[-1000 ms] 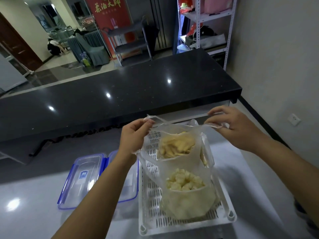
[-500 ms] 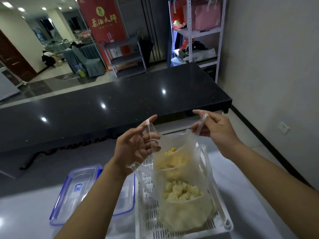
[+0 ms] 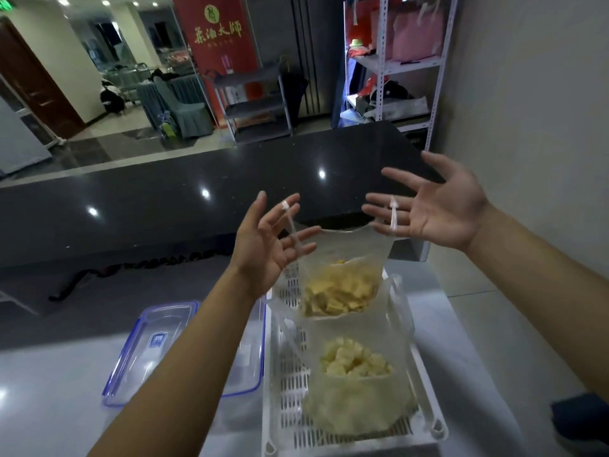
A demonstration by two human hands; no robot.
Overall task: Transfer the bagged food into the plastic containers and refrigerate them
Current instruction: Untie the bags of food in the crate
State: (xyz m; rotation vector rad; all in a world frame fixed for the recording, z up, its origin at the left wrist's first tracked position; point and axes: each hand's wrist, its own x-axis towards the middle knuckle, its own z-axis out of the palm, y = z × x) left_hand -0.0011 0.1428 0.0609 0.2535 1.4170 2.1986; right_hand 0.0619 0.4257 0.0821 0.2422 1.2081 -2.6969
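Containers (image 3: 155, 344) wait empty at left. Left hand (image 3: 267, 245) spread open, bag handle looped over a finger; right hand (image 3: 438, 206) likewise, stretching the bag (image 3: 342, 285) of food wide above the white basket (image 3: 286, 390), likely for unpacking.

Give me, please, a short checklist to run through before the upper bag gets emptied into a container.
1. Upper bag raised above the tray: ok.
2. Handles looped on fingers of the left hand and right hand: ok, though both hands are spread open, so the hold looks loose.
3. Bag mouth open: ok.
4. Container within reach, left of tray: ok.
5. Container open and empty: cannot tell.
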